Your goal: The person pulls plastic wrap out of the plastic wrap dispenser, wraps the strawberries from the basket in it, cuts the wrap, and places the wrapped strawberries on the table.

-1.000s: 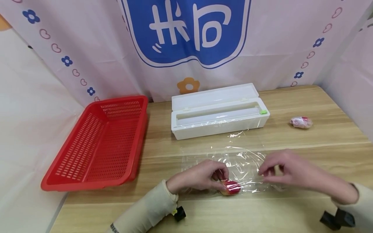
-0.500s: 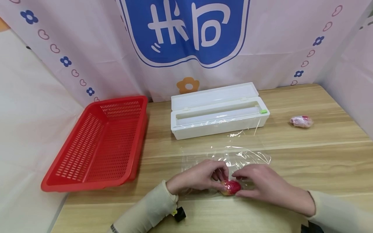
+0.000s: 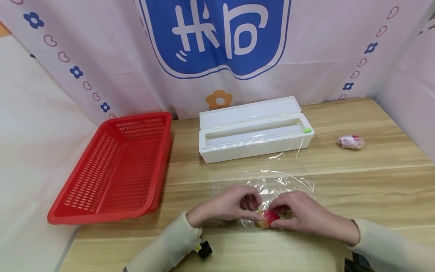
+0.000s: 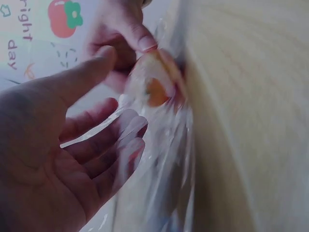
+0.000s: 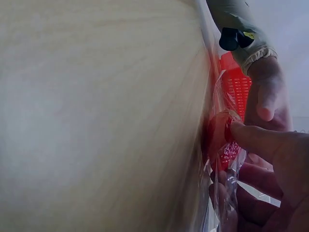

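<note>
A small red-and-yellow fruit (image 3: 266, 219) lies on the table near its front, partly covered by clear cling film (image 3: 285, 183). My right hand (image 3: 302, 213) pinches the fruit from the right, thumb in front and fingers behind. In the right wrist view, the thumb presses the film-covered fruit (image 5: 221, 133). My left hand (image 3: 231, 204) is at the fruit's left side; the left wrist view shows its fingers (image 4: 104, 142) loosely bent and apart from the fruit (image 4: 149, 72), with film draped against them. A white film dispenser box (image 3: 255, 151) stands behind, lid up, the film running from it.
On the left stands a red perforated basket (image 3: 156, 185). A film-wrapped reddish item (image 3: 351, 142) lies at the back right. Behind the wooden table (image 3: 380, 196) hangs a printed curtain (image 3: 319, 45).
My right hand has come left from the film's right side and taken hold of the fruit. My left hand has let go of the fruit and drawn slightly left.
</note>
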Tool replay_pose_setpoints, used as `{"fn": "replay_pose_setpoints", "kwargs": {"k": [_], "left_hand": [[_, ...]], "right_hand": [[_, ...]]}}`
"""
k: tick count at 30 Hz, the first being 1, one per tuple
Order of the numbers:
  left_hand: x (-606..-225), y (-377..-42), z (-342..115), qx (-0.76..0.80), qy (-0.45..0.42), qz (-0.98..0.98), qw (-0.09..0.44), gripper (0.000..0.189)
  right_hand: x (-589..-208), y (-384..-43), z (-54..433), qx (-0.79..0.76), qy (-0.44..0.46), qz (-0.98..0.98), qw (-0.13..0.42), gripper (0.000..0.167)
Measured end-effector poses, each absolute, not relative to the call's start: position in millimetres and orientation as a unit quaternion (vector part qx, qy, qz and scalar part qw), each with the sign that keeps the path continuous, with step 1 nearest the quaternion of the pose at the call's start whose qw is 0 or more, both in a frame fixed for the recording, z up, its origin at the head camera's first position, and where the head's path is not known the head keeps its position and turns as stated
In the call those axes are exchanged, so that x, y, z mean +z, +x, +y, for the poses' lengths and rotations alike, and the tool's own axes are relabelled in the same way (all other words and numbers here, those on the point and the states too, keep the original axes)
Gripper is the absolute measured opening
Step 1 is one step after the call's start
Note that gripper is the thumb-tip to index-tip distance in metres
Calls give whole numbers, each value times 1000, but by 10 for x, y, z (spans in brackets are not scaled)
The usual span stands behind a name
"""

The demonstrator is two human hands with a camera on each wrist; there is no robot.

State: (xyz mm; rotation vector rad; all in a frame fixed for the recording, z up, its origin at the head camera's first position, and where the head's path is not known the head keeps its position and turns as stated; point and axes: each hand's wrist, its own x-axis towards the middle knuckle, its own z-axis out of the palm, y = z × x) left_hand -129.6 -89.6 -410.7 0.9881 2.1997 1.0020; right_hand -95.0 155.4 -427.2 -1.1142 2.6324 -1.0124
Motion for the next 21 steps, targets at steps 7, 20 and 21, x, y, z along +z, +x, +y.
{"fn": "replay_pose_setpoints", "kwargs": {"k": [7, 20, 21], "left_hand": [[-3989, -1220, -1093, 216, 388, 863, 243, 63], [-3780, -1194, -1394, 161, 340, 881, 286, 38], [-3768, -1194, -1414, 161, 332, 883, 289, 38]], "right_hand": [[-4250, -987, 1560, -331, -373, 864, 68, 20], [-4221, -1033, 1563, -311, -366, 873, 85, 20], [-4218, -1037, 1563, -309, -365, 874, 86, 20]]}}
